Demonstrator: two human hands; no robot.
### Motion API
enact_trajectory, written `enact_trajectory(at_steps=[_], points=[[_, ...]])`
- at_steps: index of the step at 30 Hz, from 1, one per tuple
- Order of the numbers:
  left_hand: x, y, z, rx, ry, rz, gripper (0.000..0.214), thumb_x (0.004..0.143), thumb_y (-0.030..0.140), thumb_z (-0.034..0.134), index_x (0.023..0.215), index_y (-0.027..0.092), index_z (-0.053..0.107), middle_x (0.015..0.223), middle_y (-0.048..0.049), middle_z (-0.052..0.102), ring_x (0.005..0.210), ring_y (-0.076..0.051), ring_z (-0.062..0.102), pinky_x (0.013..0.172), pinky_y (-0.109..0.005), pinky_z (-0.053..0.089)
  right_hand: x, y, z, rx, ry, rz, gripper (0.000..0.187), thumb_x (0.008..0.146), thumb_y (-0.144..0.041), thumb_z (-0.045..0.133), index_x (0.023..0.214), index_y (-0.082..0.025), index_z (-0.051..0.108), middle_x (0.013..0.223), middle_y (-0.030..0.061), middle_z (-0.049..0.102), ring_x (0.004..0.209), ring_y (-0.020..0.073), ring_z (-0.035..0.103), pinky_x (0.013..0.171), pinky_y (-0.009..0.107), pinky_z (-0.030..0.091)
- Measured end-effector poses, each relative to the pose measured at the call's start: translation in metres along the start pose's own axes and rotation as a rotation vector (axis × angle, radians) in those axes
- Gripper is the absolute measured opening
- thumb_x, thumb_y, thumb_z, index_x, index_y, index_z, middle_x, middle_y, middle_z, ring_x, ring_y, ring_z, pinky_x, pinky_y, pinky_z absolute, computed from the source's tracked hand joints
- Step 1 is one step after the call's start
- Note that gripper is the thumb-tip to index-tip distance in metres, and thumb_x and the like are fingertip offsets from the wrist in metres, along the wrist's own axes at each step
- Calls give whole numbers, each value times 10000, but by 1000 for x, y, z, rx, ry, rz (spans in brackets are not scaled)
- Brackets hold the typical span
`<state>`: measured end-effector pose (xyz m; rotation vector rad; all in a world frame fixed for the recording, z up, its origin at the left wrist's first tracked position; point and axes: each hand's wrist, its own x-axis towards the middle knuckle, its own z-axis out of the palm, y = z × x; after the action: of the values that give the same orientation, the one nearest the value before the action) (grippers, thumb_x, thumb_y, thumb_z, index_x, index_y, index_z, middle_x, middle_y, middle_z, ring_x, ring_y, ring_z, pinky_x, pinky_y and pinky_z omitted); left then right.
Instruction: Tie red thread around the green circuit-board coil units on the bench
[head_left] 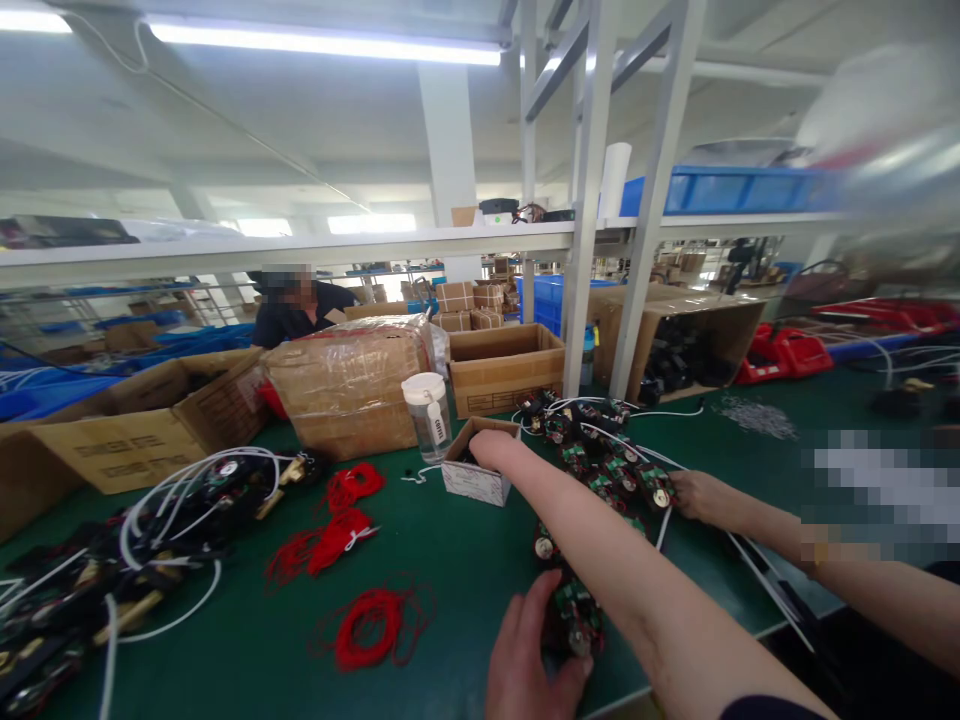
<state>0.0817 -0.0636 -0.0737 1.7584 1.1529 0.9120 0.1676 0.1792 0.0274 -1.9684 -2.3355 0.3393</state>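
My left hand is at the near table edge, fingers curled around a black part with a green board. My right arm reaches across it to a small white cardboard box. My right hand dips over the box rim, so its fingers are hidden inside. A heap of the same black and green parts with white cables lies just right of the box. A co-worker's hand touches that heap from the right.
Bundles of red cord lie on the green table. A clear jar with a white lid stands behind the small box. Cardboard cartons line the back. Cabled black parts are piled at left. Another person sits behind the cartons.
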Motion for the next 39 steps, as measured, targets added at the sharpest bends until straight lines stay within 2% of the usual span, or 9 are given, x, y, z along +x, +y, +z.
enact_trajectory(at_steps=[9, 16, 19, 22, 25, 27, 30, 34, 39], points=[[14, 9, 39, 20, -52, 44, 742, 649, 40, 622, 1361, 246, 603, 1056, -53, 681, 939, -223, 665, 875, -318, 539, -14, 10, -31, -10, 107, -31, 336, 979, -372, 644, 1252, -178, 620, 1277, 90, 637, 1102, 240, 648, 931, 459, 566], [28, 30, 57, -10, -70, 74, 480, 707, 88, 646, 1174, 196, 684, 955, -60, 675, 880, -229, 666, 796, -316, 541, -37, 11, -47, 121, 224, -29, 281, 971, -352, 660, 1182, -166, 648, 1199, 73, 671, 1039, 219, 670, 898, 438, 579], [31, 37, 55, -8, -78, 49, 637, 692, 74, 646, 1305, 248, 631, 1059, -49, 686, 951, -224, 662, 872, -331, 531, -65, 31, -69, 233, 356, -48, 181, 971, -324, 653, 1051, -163, 673, 1086, 50, 702, 1029, 209, 671, 921, 417, 553], [32, 42, 52, 0, -74, 8, 671, 705, 82, 651, 1347, 275, 610, 1131, -42, 678, 1003, -217, 652, 929, -344, 515, -123, 64, -81, 362, 490, -23, 161, 1020, -314, 547, 984, -192, 644, 946, 16, 701, 926, 165, 678, 867, 305, 528], [32, 43, 51, 2, -76, -18, 667, 700, 85, 674, 1337, 273, 619, 1108, -34, 683, 977, -210, 655, 928, -346, 518, -206, 98, -59, 511, 575, 28, 232, 1060, -323, 394, 1021, -204, 589, 817, -14, 649, 688, 121, 641, 688, 246, 515], [31, 44, 53, 5, -67, -15, 661, 702, 92, 683, 1331, 284, 621, 1116, -27, 688, 978, -209, 659, 933, -346, 520, -258, 115, -26, 900, 692, 75, 196, 1003, -399, 517, 988, -220, 598, 790, -21, 637, 650, 127, 621, 634, 241, 500], [32, 45, 56, 17, -47, -4, 646, 714, 92, 678, 1324, 297, 620, 1139, -22, 689, 1011, -210, 659, 950, -351, 519, -309, 126, 31, 1212, 667, 223, 260, 876, -465, 701, 954, -224, 643, 815, 5, 671, 733, 166, 670, 702, 274, 534], [32, 47, 59, 15, -40, -4, 661, 723, 62, 660, 1338, 298, 600, 1171, -22, 679, 1035, -199, 650, 961, -352, 516, -323, 123, 76, 1335, 615, 325, 350, 764, -505, 792, 944, -215, 713, 881, 57, 728, 710, 197, 685, 679, 312, 553], [31, 46, 59, 20, -28, 3, 654, 728, 54, 673, 1329, 303, 605, 1147, -16, 682, 1013, -196, 647, 949, -354, 519, -311, 118, 84, 1250, 607, 313, 293, 789, -486, 762, 917, -222, 765, 861, 55, 736, 743, 211, 664, 703, 323, 539]])
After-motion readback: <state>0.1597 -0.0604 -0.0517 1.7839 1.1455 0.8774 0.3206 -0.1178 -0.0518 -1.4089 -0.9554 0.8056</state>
